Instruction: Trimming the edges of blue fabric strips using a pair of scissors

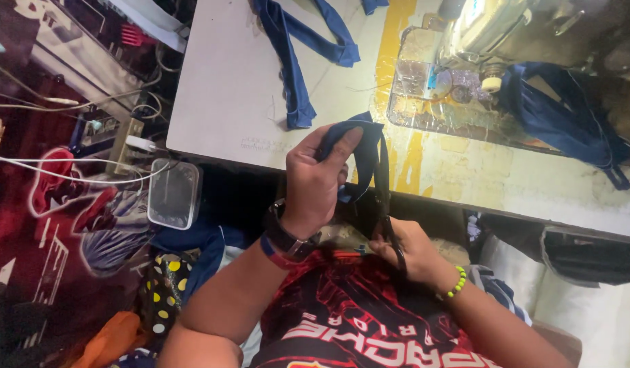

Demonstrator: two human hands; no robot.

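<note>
Blue fabric strip (369,153) upright between left hand (315,180), right hand (403,249)

Dark blue strip (369,146) of matt woven cloth. Black scissors (390,232), plastic handles, dull. Pale table top (226,88), smooth laminate, scuffed matt. Grey sewing machine body (485,27), glossy metal. Clear plastic box (173,194), slightly shiny.

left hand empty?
No: the left hand is shut on a folded piece of dark blue fabric, held above the edge of the sewing table.
</note>
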